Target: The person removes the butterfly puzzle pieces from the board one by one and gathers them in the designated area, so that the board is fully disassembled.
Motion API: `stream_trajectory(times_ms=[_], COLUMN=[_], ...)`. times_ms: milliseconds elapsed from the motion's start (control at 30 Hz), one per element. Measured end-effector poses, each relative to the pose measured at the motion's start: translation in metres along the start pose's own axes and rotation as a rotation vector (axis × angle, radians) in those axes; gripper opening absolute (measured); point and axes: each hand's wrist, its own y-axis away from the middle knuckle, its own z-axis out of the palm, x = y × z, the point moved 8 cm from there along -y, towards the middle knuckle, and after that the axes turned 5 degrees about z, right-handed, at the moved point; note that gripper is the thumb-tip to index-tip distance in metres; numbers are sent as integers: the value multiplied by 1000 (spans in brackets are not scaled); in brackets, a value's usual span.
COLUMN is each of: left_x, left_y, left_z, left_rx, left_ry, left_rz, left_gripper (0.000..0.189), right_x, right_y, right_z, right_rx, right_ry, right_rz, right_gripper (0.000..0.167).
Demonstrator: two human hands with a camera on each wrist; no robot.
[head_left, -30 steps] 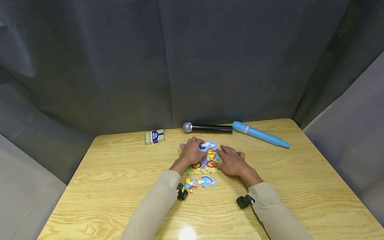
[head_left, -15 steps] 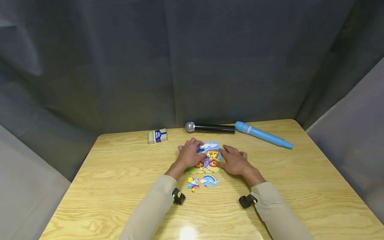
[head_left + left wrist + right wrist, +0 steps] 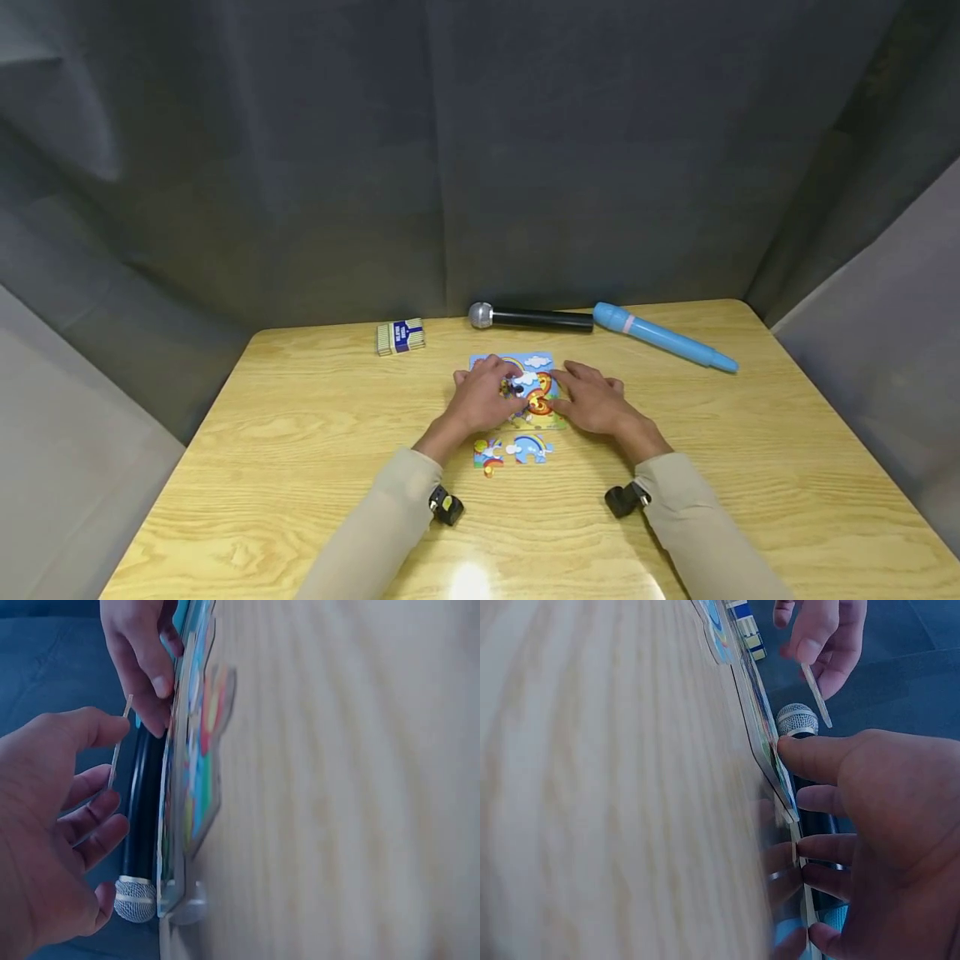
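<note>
My left hand (image 3: 483, 398) is over the left part of a colourful jigsaw puzzle (image 3: 538, 361). Between thumb and fingers it pinches a thin puzzle piece (image 3: 118, 750), seen edge-on and raised above the board in both wrist views. The right hand (image 3: 596, 402) lies at the puzzle's right edge, its thumb (image 3: 810, 756) touching the board and the other fingers extended past the edge. Two loose pieces lie on the table in front of the puzzle: one with a rainbow on blue (image 3: 531, 447), the other with yellow and red parts (image 3: 482, 450).
Behind the puzzle a black microphone (image 3: 542, 319) with a silver head lies along the table's back edge. A blue microphone-shaped stick (image 3: 667, 339) slants to its right. A bundle of pale sticks (image 3: 401, 337) in a blue band lies back left. Dark curtain (image 3: 337, 167) hangs behind.
The left hand has shifted slightly toward the puzzle's middle, and the rainbow at the board's upper left now shows. The right hand keeps its place at the edge. The head view has drifted slightly.
</note>
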Motion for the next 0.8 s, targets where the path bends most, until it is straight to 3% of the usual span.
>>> stream_trajectory(times_ms=[533,800], left_x=[41,55], left_y=[17,22], left_z=[13,20], left_rx=[-104,-136], left_ry=[-123,-170], left_rz=[95,132], left_gripper=[40,40], right_x=[6,4], right_y=[-3,-3], right_z=[-4,-4], right_rx=[-3,17], right_ry=[35,47], right_rz=[-11,-33], right_gripper=[51,51])
